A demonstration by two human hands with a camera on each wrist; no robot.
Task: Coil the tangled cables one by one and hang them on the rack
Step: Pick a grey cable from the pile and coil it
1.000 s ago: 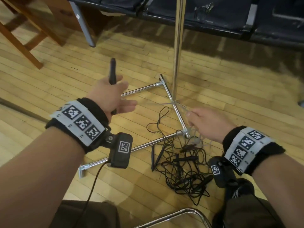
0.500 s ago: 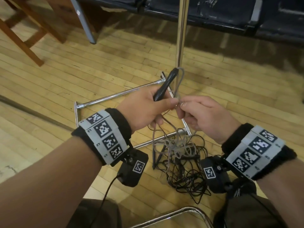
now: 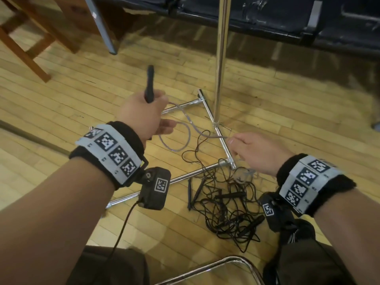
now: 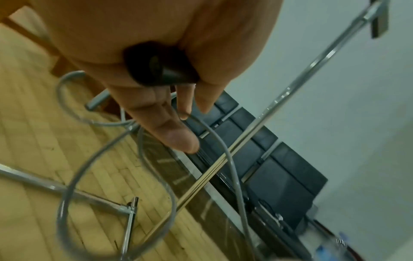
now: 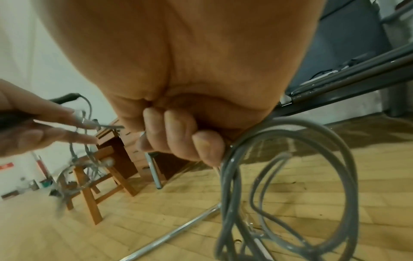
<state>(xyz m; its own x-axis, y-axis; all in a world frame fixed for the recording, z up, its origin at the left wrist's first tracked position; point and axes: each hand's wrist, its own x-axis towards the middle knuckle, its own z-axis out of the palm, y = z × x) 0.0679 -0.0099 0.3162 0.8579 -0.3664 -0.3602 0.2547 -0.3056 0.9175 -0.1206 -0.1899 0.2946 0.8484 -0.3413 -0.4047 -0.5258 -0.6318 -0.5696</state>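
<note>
Coiling step: the left hand (image 3: 144, 116) is gripping the thin grey cable's (image 3: 186, 138) black plug while the right hand (image 3: 257, 153), clenching gathered loops above the floor, should be feeding another turn leftward next.

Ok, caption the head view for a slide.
Left hand grips a black plug, right hand pulls its grey cable taut above tangled black cables.

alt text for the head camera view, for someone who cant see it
Seen from above, the left hand grips a black plug while the right hand holds its grey cable looped between them. A tangle of black cables lies on the wooden floor by a chrome rack base.
</note>
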